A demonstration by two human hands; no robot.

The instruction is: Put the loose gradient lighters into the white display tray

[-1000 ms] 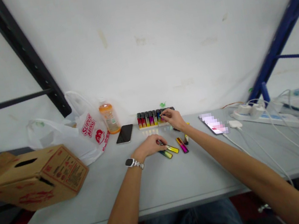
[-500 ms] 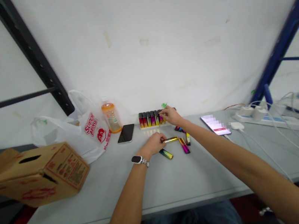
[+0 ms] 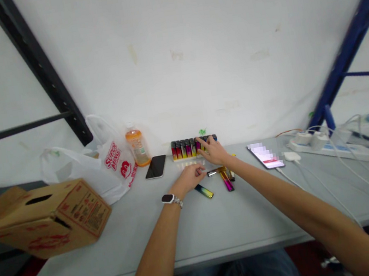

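Against the wall stands a row of upright lighters point(image 3: 183, 150) in shiny red, purple and yellow, in a pale tray. My right hand point(image 3: 215, 151) is at the right part of the row, fingers apart, index finger touching a lighter top; it covers some lighters. My left hand point(image 3: 192, 178), wearing a watch point(image 3: 168, 199), hovers in front with loosely bent fingers and nothing visible in them. Just right of its fingertips lies a gold lighter point(image 3: 217, 171). A green-yellow lighter point(image 3: 204, 191) and a purple-gold lighter point(image 3: 227, 181) lie nearby; another is partly hidden behind my right wrist.
Left of the row are a black phone point(image 3: 156, 167), an orange-capped bottle point(image 3: 137, 146), a white plastic bag point(image 3: 112, 168) and a cardboard box point(image 3: 53, 219). On the right lie a lit phone point(image 3: 266, 156), a power strip point(image 3: 333, 146) and loose white cables point(image 3: 321, 181).
My left hand has let go of the gold lighter, which sits slightly farther right. My right hand's pinch at the row has opened, with fingers spread.
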